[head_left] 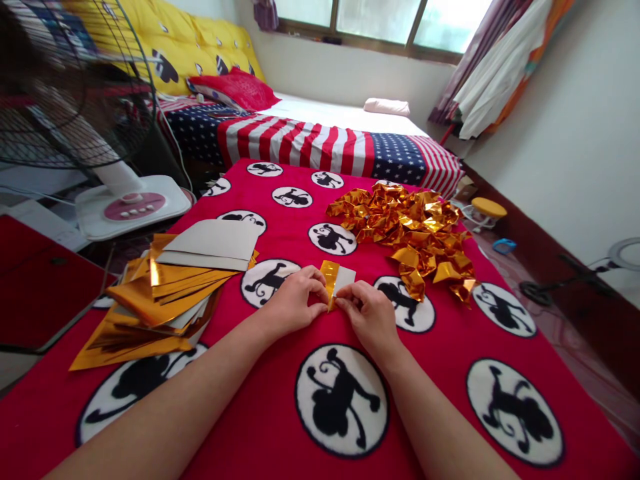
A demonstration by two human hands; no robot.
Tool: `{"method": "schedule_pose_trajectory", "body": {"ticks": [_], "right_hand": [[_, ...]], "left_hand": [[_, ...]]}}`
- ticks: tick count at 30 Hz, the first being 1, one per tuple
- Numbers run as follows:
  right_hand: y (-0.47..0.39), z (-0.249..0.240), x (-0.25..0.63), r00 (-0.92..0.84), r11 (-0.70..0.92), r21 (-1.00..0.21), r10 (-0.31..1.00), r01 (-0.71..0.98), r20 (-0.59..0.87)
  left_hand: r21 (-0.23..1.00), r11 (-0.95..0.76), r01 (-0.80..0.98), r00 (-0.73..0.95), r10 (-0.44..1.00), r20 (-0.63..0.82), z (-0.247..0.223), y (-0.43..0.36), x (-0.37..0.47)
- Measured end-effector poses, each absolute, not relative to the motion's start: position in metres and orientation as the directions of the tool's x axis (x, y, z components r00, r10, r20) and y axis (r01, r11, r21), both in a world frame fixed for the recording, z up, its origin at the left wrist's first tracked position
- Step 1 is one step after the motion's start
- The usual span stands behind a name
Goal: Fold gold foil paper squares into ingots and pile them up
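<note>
A small sheet of gold foil paper [329, 269], partly folded and with its pale grey back showing on the right, lies on the red cloth [280, 427] in front of me. My left hand [299, 297] pinches its gold left edge between thumb and fingers. On the other side, my right hand [369, 315] has its thumb and forefinger closed on the lower right edge of the same sheet. The fingertips cover part of its near edge.
A stack of flat gold and grey sheets [165, 293] lies to the left. Folded gold foil pieces [405, 223] are heaped at the back right. A fan [133, 200] stands far left; beyond the table is a bed [310, 147]. A yellow stool [487, 207] stands on the floor at right.
</note>
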State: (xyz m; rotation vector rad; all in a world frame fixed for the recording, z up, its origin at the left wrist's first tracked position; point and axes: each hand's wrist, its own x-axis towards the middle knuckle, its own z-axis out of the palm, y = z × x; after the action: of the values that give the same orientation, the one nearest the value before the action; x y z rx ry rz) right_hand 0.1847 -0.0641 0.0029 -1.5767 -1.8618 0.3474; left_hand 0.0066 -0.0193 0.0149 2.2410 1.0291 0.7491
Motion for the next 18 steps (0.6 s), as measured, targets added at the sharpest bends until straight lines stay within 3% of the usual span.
{"method": "schedule_pose_trajectory", "body": {"ticks": [18], "right_hand": [[-0.065, 0.007, 0.172, -0.096, 0.205, -0.355, 0.949, 0.912, 0.301]], "left_hand": [[0.668, -0.554, 0.498, 0.563, 0.792, 0.237, 0.017, -0.019, 0.007]]}}
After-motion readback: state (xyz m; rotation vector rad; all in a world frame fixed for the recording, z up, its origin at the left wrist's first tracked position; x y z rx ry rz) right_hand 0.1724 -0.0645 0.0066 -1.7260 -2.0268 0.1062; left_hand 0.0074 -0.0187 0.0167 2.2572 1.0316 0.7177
